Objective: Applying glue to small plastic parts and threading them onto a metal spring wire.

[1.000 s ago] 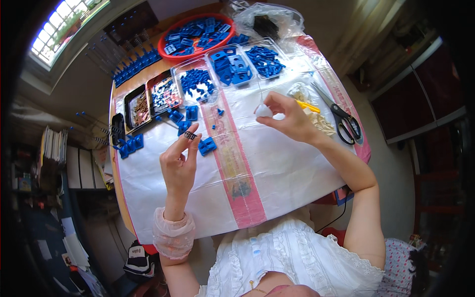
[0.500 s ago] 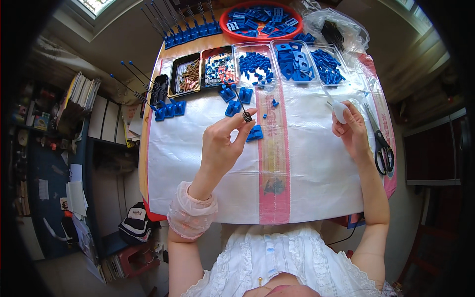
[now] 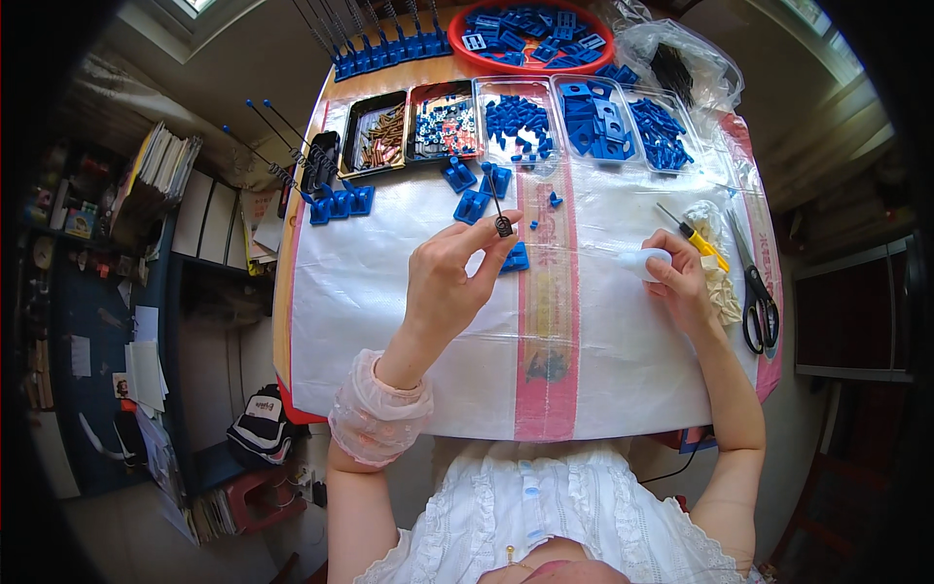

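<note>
My left hand (image 3: 443,277) pinches a small black coil spring (image 3: 503,227) between thumb and fingertips, and a thin dark rod with a blue tip rises from the coil. In my right hand (image 3: 689,284) is a small white squeeze bottle (image 3: 642,261), lying sideways with its narrow end toward the left. The two hands are apart above the white sheet (image 3: 623,380). Just beyond my left hand sit several blue base pieces (image 3: 472,206); another blue base (image 3: 516,257) lies partly behind its fingers. Small blue bits (image 3: 556,200) are scattered to their right.
A yellow-handled screwdriver (image 3: 708,245), a crumpled cream cloth (image 3: 722,292) and black-handled scissors (image 3: 755,310) lie right. Farther back, parts trays (image 3: 377,172) line up before a red basin (image 3: 530,70). Blue bases with rods stand at back left (image 3: 394,55) and left (image 3: 341,203).
My right hand has come a little nearer and left, and the bottle has tipped from upright to sideways. The screwdriver and cloth now show beside it. My left hand keeps its pinch.
</note>
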`<action>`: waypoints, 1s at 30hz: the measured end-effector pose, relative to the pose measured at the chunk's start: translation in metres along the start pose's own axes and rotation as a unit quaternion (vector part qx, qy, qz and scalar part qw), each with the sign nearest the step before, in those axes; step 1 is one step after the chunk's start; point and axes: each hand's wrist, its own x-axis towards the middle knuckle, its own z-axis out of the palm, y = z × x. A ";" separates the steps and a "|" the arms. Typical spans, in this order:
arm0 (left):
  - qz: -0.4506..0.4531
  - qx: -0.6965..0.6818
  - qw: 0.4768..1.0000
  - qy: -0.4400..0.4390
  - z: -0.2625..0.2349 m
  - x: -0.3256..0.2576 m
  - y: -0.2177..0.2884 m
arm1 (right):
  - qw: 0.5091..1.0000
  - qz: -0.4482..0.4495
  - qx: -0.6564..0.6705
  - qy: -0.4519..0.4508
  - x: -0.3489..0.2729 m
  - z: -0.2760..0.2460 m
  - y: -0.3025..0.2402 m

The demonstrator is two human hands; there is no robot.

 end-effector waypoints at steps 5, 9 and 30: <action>-0.008 0.002 1.000 -0.004 -0.003 0.001 0.004 | 0.998 -0.012 -0.054 0.013 -0.001 0.014 0.001; -0.008 0.003 1.000 -0.002 -0.002 0.001 0.004 | 0.996 -0.018 -0.079 0.022 0.000 0.018 0.006; 0.003 -0.005 1.000 0.001 0.000 0.000 -0.001 | 0.992 -0.060 -0.112 0.028 -0.001 0.033 0.002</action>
